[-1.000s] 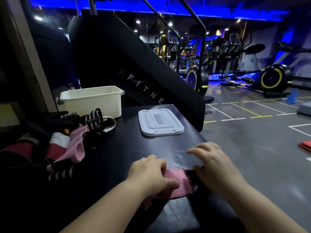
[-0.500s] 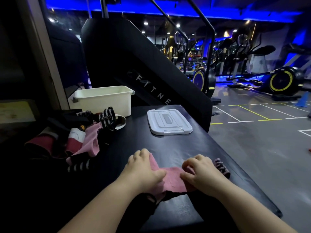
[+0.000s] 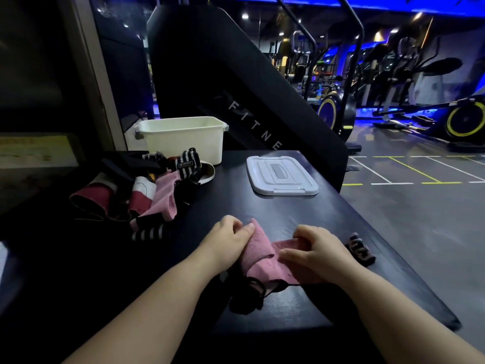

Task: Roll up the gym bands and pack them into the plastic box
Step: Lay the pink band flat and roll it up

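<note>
A pink gym band [image 3: 262,256] lies partly folded on the black padded bench [image 3: 301,214] in front of me. My left hand [image 3: 228,239] pinches its far left corner, and my right hand [image 3: 317,248] curls its fingers over the band's right part. The band's black striped end [image 3: 360,249] sticks out to the right of my right hand. Another dark end [image 3: 249,298] hangs below the pink cloth. The cream plastic box [image 3: 183,137] stands open at the bench's far left.
The box's grey lid [image 3: 282,177] lies flat on the bench at the far middle. A heap of pink, red and striped bands [image 3: 152,190] lies left of it. A black stair machine [image 3: 236,82] rises behind; the gym floor [image 3: 420,219] drops away on the right.
The view shifted left and down. My hands folded the pink band over itself, and its striped end came out from under my right hand.
</note>
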The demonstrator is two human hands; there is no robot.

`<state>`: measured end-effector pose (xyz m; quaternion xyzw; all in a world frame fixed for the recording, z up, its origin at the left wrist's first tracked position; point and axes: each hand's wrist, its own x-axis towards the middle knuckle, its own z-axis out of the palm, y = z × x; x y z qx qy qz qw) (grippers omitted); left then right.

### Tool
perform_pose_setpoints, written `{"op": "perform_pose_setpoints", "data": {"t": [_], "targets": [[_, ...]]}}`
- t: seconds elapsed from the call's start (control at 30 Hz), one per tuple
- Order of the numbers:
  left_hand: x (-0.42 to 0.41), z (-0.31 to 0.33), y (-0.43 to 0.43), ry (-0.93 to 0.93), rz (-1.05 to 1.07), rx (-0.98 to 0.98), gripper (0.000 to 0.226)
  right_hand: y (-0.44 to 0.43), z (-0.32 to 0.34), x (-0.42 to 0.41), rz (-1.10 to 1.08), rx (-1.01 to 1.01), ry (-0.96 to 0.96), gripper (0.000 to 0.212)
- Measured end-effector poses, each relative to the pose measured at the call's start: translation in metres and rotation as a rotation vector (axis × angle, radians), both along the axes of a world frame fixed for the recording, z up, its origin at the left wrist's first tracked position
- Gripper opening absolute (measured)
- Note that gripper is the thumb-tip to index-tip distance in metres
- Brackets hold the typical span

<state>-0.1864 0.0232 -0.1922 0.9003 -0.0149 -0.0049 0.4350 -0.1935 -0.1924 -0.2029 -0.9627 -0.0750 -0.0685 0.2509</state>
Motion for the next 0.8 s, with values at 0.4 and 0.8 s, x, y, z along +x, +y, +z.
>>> {"op": "perform_pose_setpoints", "data": {"t": [0.4, 0.8], "targets": [[-0.002, -0.006, 0.005, 0.198, -0.285, -0.422, 0.026, -0.009, -0.014, 0.003, -0.097, 0.371, -0.11, 0.018], [0.015, -0.007, -0.021, -0.072, -0.223, -0.464, 0.021, -0.007, -0.012, -0.001, -0.045, 0.478, -0.15, 0.014]]}}
